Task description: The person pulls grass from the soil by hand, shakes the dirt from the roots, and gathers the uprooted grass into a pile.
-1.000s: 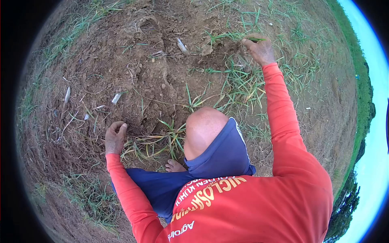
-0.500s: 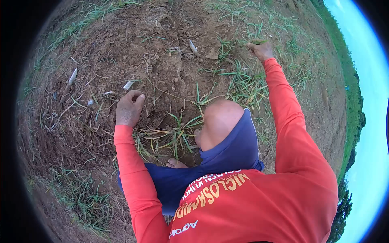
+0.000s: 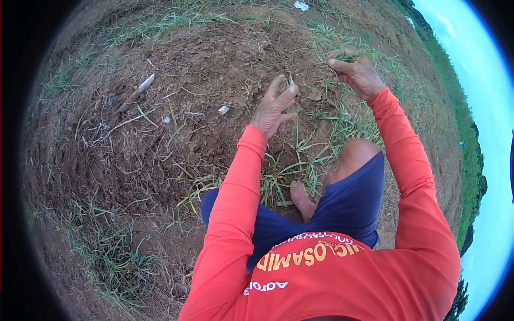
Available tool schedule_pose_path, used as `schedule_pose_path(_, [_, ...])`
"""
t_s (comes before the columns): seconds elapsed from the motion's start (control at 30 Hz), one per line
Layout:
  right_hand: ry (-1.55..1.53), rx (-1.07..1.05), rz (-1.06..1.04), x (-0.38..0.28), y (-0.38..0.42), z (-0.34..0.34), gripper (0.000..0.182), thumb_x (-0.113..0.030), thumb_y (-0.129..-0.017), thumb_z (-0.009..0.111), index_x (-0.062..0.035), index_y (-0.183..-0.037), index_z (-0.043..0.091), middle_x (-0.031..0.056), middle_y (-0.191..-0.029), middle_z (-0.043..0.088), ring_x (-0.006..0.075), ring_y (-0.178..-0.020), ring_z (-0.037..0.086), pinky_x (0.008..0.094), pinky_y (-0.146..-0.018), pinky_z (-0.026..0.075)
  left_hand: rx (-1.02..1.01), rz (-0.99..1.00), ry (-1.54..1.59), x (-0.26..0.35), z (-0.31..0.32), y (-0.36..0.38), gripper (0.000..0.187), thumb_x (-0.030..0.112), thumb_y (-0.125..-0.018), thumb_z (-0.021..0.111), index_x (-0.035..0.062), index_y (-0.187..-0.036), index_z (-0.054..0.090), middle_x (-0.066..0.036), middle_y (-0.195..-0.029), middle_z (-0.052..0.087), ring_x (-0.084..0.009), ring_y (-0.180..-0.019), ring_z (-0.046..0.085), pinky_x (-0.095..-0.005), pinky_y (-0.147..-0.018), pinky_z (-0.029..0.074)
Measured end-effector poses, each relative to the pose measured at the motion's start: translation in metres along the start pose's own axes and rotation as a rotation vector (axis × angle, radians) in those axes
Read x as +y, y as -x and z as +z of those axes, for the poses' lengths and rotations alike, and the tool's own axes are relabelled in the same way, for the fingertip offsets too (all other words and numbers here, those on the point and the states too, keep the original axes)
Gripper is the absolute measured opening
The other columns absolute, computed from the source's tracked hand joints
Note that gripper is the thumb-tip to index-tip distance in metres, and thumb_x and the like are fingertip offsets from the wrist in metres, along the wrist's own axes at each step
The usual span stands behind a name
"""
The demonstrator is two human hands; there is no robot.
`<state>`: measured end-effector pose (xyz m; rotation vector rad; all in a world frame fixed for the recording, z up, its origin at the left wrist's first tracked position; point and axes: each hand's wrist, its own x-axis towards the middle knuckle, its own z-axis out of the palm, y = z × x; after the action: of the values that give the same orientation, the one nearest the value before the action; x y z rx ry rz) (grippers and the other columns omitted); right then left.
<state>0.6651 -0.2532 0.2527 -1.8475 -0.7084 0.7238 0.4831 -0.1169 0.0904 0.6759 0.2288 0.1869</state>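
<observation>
My left hand (image 3: 272, 108) reaches low over the bare soil, thumb held apart from the fingers. A small pale tip (image 3: 290, 81) shows right at its fingertips. To the right, my right hand (image 3: 357, 75) is closed with thumb against fingers, and a tuft of green grass (image 3: 350, 56) sticks out of the grip. Between the hands lies crumbly brown soil. Rooted grass clumps (image 3: 353, 125) grow just below the right hand.
A pale-ended stick (image 3: 140, 88) and a white block-like piece (image 3: 223, 109) lie on the left. More grass (image 3: 276, 179) grows beside my bare foot (image 3: 302, 200). White litter (image 3: 301, 5) lies farther out, with a field edge on the right.
My left hand has moved right and up, its fingers now stretched out toward the right hand. The right hand keeps its grass, turned more sideways. The camera view has shifted.
</observation>
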Motion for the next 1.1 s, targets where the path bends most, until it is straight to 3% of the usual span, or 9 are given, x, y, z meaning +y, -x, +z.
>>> schedule_pose_path(0.1, [0.358, -0.092, 0.049, 0.008, 0.005, 0.057, 0.034, -0.023, -0.091, 0.078, -0.0038, -0.118, 0.067, 0.0086, -0.101, 0.072, 0.0163, -0.088, 0.07, 0.0313, -0.079, 0.058, -0.196, -0.009, 0.326, -0.01, 0.004, -0.01, 0.077, 0.056, -0.092, 0.075, 0.0153, -0.149, 0.044, -0.011, -0.147, 0.049, -0.0335, -0.133, 0.05, -0.0545, -0.11, 0.043])
schedule_pose_path(0.23, [0.635, -0.326, -0.375, 0.049, 0.01, 0.091, 0.041, -0.018, -0.086, 0.074, -0.0041, -0.125, 0.066, 0.0155, -0.105, 0.072, 0.029, -0.098, 0.071, 0.0408, -0.088, 0.056, -0.002, 0.22, 0.431, -0.033, -0.008, -0.039, 0.041, 0.043, -0.105, 0.06, 0.0066, -0.123, 0.06, -0.009, -0.118, 0.065, -0.025, -0.112, 0.062, -0.0482, -0.1, 0.051])
schedule_pose_path(0.27, [0.717, -0.38, -0.486, 0.048, 0.011, 0.094, 0.042, -0.018, -0.086, 0.073, -0.0043, -0.125, 0.066, 0.0169, -0.107, 0.072, 0.0316, -0.101, 0.071, 0.0422, -0.09, 0.056, 0.123, 0.167, 0.476, -0.03, -0.013, -0.036, 0.03, 0.032, -0.105, 0.059, 0.0025, -0.102, 0.065, -0.008, -0.097, 0.068, -0.0195, -0.094, 0.066, -0.0374, -0.091, 0.054])
schedule_pose_path(0.33, [0.82, -0.468, -0.493, 0.038, 0.008, 0.096, 0.042, -0.022, -0.083, 0.073, -0.0059, -0.122, 0.07, 0.0184, -0.109, 0.073, 0.0396, -0.103, 0.07, 0.0441, -0.093, 0.056, 0.277, 0.156, 0.389, -0.02, -0.028, -0.029, 0.03, 0.032, -0.105, 0.058, 0.0024, -0.105, 0.065, -0.009, -0.096, 0.069, -0.0206, -0.09, 0.067, -0.0357, -0.084, 0.056])
schedule_pose_path(0.5, [1.359, -0.457, -0.479, -0.032, 0.014, 0.141, 0.022, -0.02, -0.09, 0.065, -0.0007, -0.101, 0.07, 0.0175, -0.098, 0.071, 0.0381, -0.093, 0.071, 0.0494, -0.082, 0.058, 0.412, 0.118, 0.116, -0.002, -0.046, -0.037, 0.031, 0.037, -0.104, 0.061, 0.0058, -0.101, 0.064, -0.003, -0.079, 0.062, -0.0162, -0.067, 0.06, -0.0291, -0.059, 0.051])
schedule_pose_path(0.67, [0.52, -0.637, -1.293, -0.118, 0.114, 0.229, 0.025, -0.031, -0.096, 0.062, -0.0073, -0.094, 0.072, 0.0141, -0.091, 0.071, 0.0352, -0.087, 0.071, 0.0481, -0.078, 0.058, 0.447, -0.122, -0.132, -0.017, -0.027, -0.02, 0.032, 0.04, -0.102, 0.066, 0.0096, -0.094, 0.063, 0.004, -0.068, 0.052, -0.0074, -0.053, 0.045, -0.0224, -0.047, 0.037])
schedule_pose_path(0.83, [0.269, -0.7, -1.513, -0.097, 0.128, 0.221, 0.028, -0.035, -0.096, 0.06, -0.0096, -0.095, 0.072, 0.0138, -0.09, 0.072, 0.0352, -0.084, 0.071, 0.0475, -0.077, 0.058, 0.439, -0.128, -0.287, -0.032, -0.026, -0.028, 0.033, 0.039, -0.1, 0.069, 0.0074, -0.092, 0.065, 0.004, -0.068, 0.053, -0.006, -0.052, 0.043, -0.0215, -0.045, 0.032])
schedule_pose_path(0.97, [0.382, -0.678, -1.325, -0.064, 0.081, 0.142, 0.031, -0.039, -0.096, 0.059, -0.0115, -0.097, 0.073, 0.0136, -0.089, 0.073, 0.0351, -0.083, 0.071, 0.047, -0.076, 0.057, 0.484, -0.065, -0.414, -0.028, -0.037, -0.032, 0.024, 0.029, -0.1, 0.07, 0.0053, -0.098, 0.068, 0.001, -0.075, 0.063, -0.0089, -0.058, 0.055, -0.0246, -0.053, 0.045])
schedule_pose_path(1.1, [1.04, -0.467, -0.512, 0.026, -0.065, 0.005, 0.027, -0.025, -0.085, 0.061, -0.0008, -0.091, 0.071, 0.0247, -0.087, 0.07, 0.0432, -0.088, 0.07, 0.0525, -0.08, 0.055, 0.58, -0.02, -0.553, -0.004, -0.012, -0.025, 0.014, 0.019, -0.098, 0.069, 0.0075, -0.105, 0.067, 0.003, -0.081, 0.063, -0.0063, -0.062, 0.056, -0.0227, -0.054, 0.043])
